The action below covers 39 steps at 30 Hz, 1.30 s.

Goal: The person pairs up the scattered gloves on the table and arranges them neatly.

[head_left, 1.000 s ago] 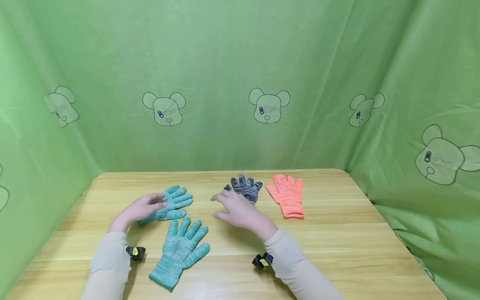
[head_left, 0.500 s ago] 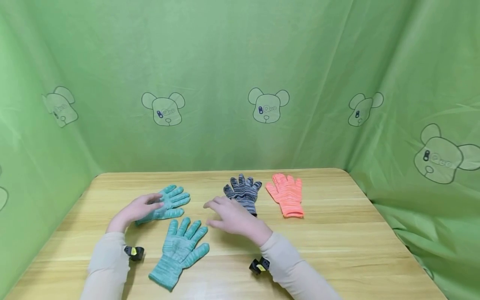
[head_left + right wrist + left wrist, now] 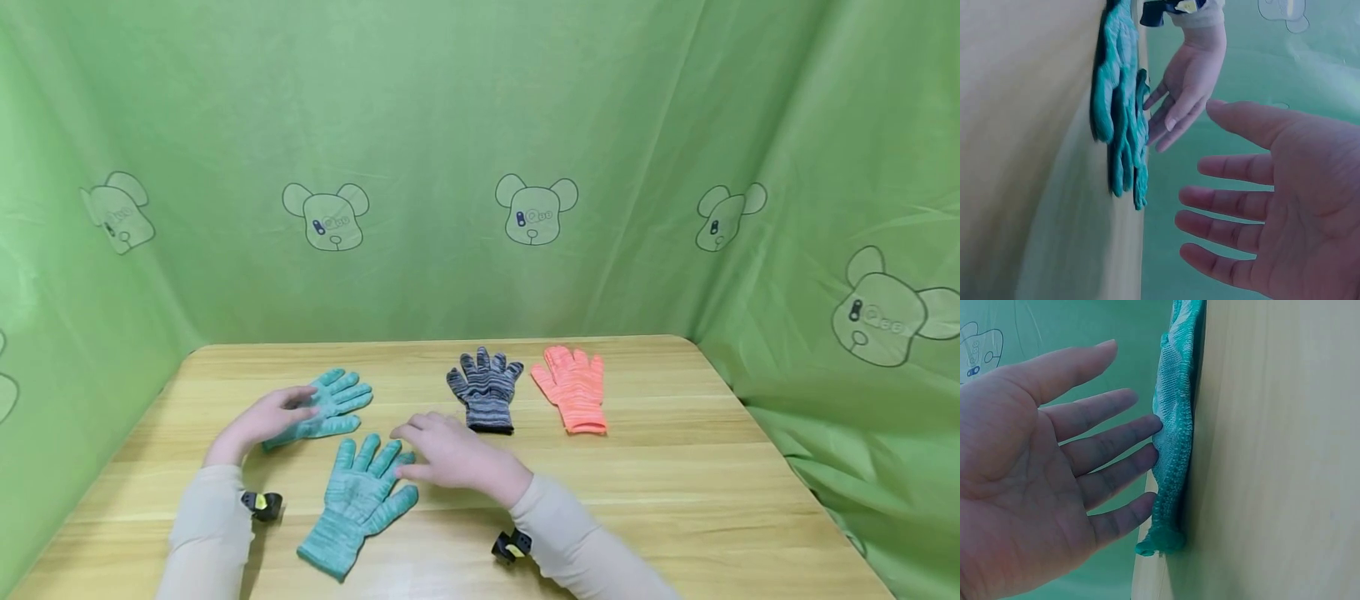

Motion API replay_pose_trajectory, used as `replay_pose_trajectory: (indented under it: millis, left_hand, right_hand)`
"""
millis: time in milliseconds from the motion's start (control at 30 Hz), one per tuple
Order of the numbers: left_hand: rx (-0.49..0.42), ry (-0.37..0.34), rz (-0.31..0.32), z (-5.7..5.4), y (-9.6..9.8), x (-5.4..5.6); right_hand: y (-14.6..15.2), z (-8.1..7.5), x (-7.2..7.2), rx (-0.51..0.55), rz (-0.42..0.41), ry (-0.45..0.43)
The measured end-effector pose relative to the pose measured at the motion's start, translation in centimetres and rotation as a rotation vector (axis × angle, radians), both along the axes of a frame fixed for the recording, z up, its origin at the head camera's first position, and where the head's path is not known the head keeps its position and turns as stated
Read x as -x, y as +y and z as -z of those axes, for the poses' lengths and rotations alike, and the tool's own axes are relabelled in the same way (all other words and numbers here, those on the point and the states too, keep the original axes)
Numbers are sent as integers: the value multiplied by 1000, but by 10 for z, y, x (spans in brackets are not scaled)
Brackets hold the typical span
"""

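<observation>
My left hand [image 3: 272, 417] lies over a teal knit glove [image 3: 333, 406] at the table's left. In the left wrist view its fingers are spread and fairly straight, fingertips right at that glove's surface [image 3: 1172, 425]. A second teal glove [image 3: 356, 504] lies flat nearer me, its fingers pointing away. My right hand [image 3: 453, 452] hovers at this nearer glove's fingertips, overlapping them in the head view. In the right wrist view the right hand's fingers are extended, with nothing between them, and both teal gloves show beyond.
A grey-black striped glove [image 3: 490, 392] lies flat at the back middle of the wooden table [image 3: 675, 467]. Right of it rests an orange glove [image 3: 577, 390]. Green cloth [image 3: 435, 275] with bear drawings hangs around the back and sides.
My right hand has moved left and toward me, uncovering the grey-black glove and reaching the nearer teal glove's fingertips. My left hand has slid slightly left, and the teal glove under it has shifted along.
</observation>
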<state>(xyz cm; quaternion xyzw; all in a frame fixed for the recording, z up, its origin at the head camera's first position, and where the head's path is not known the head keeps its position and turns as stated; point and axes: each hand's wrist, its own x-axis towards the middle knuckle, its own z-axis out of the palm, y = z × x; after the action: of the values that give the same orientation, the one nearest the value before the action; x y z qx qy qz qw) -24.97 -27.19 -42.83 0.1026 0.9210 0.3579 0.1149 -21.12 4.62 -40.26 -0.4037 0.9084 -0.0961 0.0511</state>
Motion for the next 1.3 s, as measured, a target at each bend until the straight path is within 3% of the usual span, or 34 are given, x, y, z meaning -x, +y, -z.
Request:
replay_pose_trajectory:
  millis: [367, 767, 1000, 1300]
  left_hand:
    - [-19, 5, -10, 0, -7, -2]
    - [-3, 26, 0, 6, -10, -2]
    - [-4, 47, 12, 11, -14, 0]
    - [-63, 25, -50, 16, -21, -1]
  right_hand:
    - [-10, 13, -10, -25, -139, 21]
    - [-13, 20, -19, -82, -249, -64]
    - [-12, 22, -19, -111, -262, -53]
    - [-13, 22, -19, -102, -256, -66]
